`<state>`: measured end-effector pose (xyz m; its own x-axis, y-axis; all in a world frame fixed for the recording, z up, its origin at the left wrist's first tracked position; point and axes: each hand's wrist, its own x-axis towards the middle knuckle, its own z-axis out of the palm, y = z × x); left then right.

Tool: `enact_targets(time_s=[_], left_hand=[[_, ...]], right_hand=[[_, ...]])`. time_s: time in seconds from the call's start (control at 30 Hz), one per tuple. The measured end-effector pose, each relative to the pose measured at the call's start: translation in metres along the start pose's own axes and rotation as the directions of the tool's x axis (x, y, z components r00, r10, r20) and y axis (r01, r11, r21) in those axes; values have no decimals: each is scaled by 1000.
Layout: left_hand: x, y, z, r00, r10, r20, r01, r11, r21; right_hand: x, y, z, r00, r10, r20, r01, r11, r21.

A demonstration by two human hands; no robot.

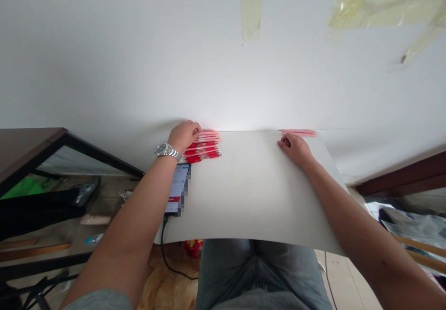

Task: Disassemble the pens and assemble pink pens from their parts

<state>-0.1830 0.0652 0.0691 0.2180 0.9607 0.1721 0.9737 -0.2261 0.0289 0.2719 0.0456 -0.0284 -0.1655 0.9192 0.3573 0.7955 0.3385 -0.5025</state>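
Observation:
Near the wall, my left hand [186,135] has its fingers curled down at the left ends of several pink pencils [209,135], pinching the end of one at the back. Just in front of these lie several red pens [205,152], side by side in the same row. On the right of the white table [244,189], my right hand [296,148] rests loosely closed, and nothing shows between its fingers. Right behind it, along the wall edge, lies another small group of pink pencils [299,132], apart from the first group.
A phone [178,189] showing a timer lies at the table's left edge, its black cable [167,249] hanging down. Yellowish tape [251,12] sticks to the white wall. A dark-framed table [35,147] stands at left. A furry animal [165,277] lies below.

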Motion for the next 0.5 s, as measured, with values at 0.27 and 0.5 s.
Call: enact_targets(time_s=[0.27, 0.5], left_hand=[[-15, 35, -10, 995, 2, -101, -30, 962, -273], [-22, 87, 0, 997, 64, -45, -77, 740, -668]], right_hand=[[0, 1, 1, 1000, -6, -3, 6, 1000, 1], [-1, 0, 0, 1000, 5, 3, -5, 1000, 0]])
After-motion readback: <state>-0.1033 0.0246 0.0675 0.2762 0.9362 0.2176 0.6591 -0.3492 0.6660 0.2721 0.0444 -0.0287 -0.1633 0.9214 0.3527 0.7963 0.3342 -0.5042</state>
